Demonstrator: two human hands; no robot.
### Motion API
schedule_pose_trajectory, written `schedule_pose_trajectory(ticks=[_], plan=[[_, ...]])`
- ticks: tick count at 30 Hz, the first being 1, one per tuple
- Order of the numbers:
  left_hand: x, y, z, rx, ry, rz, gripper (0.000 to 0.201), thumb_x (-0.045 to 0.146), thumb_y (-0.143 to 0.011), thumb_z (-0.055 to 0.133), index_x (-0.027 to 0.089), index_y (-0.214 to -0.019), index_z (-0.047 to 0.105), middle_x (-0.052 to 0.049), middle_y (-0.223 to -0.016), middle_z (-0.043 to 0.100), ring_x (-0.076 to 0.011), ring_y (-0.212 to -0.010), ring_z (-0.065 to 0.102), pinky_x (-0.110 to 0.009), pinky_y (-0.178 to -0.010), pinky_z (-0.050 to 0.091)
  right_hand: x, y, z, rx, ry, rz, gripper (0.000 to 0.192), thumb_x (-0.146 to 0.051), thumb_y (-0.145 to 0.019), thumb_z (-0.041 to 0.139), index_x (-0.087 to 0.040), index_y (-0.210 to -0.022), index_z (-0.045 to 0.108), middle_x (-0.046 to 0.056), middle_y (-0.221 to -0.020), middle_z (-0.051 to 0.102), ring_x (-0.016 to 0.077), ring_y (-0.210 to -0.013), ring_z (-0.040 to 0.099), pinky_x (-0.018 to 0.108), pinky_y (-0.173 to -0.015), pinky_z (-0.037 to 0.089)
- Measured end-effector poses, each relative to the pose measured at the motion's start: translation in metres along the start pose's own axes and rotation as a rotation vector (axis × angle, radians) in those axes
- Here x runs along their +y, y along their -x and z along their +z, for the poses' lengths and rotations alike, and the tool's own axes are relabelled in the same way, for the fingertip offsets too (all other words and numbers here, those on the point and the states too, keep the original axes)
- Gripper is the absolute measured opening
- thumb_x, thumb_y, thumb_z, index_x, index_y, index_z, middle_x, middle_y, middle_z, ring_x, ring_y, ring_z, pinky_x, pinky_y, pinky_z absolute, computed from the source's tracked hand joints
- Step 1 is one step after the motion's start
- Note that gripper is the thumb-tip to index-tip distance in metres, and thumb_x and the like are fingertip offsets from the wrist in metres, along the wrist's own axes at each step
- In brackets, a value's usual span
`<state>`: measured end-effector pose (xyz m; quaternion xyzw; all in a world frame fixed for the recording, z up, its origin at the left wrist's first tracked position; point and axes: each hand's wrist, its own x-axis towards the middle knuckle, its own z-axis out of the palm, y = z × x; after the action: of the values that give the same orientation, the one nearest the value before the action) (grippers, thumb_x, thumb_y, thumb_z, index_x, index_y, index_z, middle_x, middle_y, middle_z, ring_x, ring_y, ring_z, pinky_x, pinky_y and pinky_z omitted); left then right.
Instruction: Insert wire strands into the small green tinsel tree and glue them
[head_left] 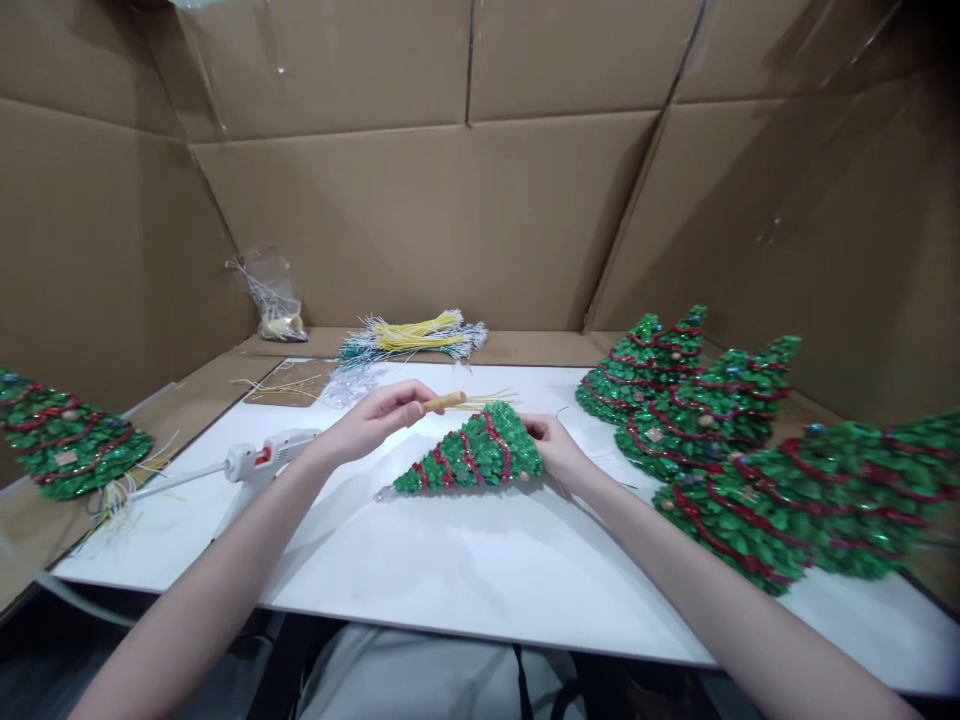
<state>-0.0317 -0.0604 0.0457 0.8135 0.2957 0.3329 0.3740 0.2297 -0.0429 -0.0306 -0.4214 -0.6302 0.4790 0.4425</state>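
My right hand (pixel 556 447) grips the wide base of a small green sequined cone tree (pixel 472 455) wound with red garland, held tilted with its tip pointing left and down over the white board (pixel 465 570). My left hand (pixel 379 415) pinches a short tan stick (pixel 444 402) with thin yellow strands trailing to the right, just above the tree's base. A white glue gun (pixel 262 460) lies on the board just left of my left wrist.
Three finished green trees (pixel 675 385) lie stacked at the right, another tree (pixel 67 440) at the far left. Bundles of yellow and white wires (pixel 412 338) and a clear bag (pixel 274 300) sit at the back. Cardboard walls (pixel 420 220) enclose the workspace.
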Motion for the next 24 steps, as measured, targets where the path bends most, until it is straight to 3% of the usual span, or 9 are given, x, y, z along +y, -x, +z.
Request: schedule_pose_trajectory(ticks=[5, 10, 15, 19, 24], plan=[[-0.007, -0.001, 0.004, 0.079, 0.271, 0.070, 0.027, 0.042, -0.088, 0.049, 0.015, -0.091, 0.052, -0.002, -0.075, 0.056, -0.0118, -0.071, 0.051, -0.025, -0.070, 0.036, 0.002, -0.001, -0.001, -0.007, -0.004, -0.004, 0.016, -0.026, -0.061, 0.063, -0.014, -0.070, 0.070, 0.005, -0.076, 0.071, 0.0260, -0.080, 0.063, 0.035, -0.074, 0.049], [-0.007, -0.003, 0.011, 0.176, 0.388, 0.119, 0.031, 0.044, -0.087, 0.049, 0.014, -0.093, 0.052, -0.001, -0.068, 0.057, -0.0089, -0.063, 0.049, -0.021, -0.060, 0.034, 0.001, 0.000, -0.001, -0.009, -0.013, -0.001, 0.020, -0.027, -0.063, 0.063, -0.014, -0.076, 0.071, 0.006, -0.080, 0.072, 0.0268, -0.083, 0.064, 0.036, -0.074, 0.049], [-0.002, -0.003, 0.019, 0.209, 0.510, 0.067, 0.027, 0.032, -0.080, 0.063, 0.017, -0.095, 0.046, 0.000, -0.071, 0.056, -0.0076, -0.058, 0.049, -0.017, -0.048, 0.035, 0.000, 0.001, 0.000, -0.010, -0.013, 0.001, 0.022, -0.028, -0.063, 0.063, -0.014, -0.077, 0.071, 0.007, -0.083, 0.072, 0.0278, -0.086, 0.064, 0.036, -0.074, 0.049], [-0.001, 0.001, 0.022, 0.150, 0.445, 0.001, 0.024, 0.024, -0.075, 0.069, 0.015, -0.087, 0.051, 0.002, -0.070, 0.054, -0.0067, -0.056, 0.052, -0.018, -0.051, 0.043, -0.001, 0.001, 0.000, -0.007, -0.003, 0.002, 0.022, -0.028, -0.064, 0.063, -0.013, -0.077, 0.071, 0.007, -0.084, 0.072, 0.0279, -0.086, 0.064, 0.036, -0.075, 0.049], [0.002, 0.003, 0.025, 0.106, 0.338, -0.083, 0.022, 0.025, -0.074, 0.069, 0.013, -0.085, 0.055, 0.002, -0.068, 0.054, -0.0056, -0.054, 0.052, -0.017, -0.049, 0.042, 0.000, 0.001, 0.000, -0.017, 0.012, -0.007, 0.024, -0.027, -0.064, 0.062, -0.013, -0.080, 0.071, 0.007, -0.085, 0.072, 0.0277, -0.087, 0.064, 0.036, -0.074, 0.050]])
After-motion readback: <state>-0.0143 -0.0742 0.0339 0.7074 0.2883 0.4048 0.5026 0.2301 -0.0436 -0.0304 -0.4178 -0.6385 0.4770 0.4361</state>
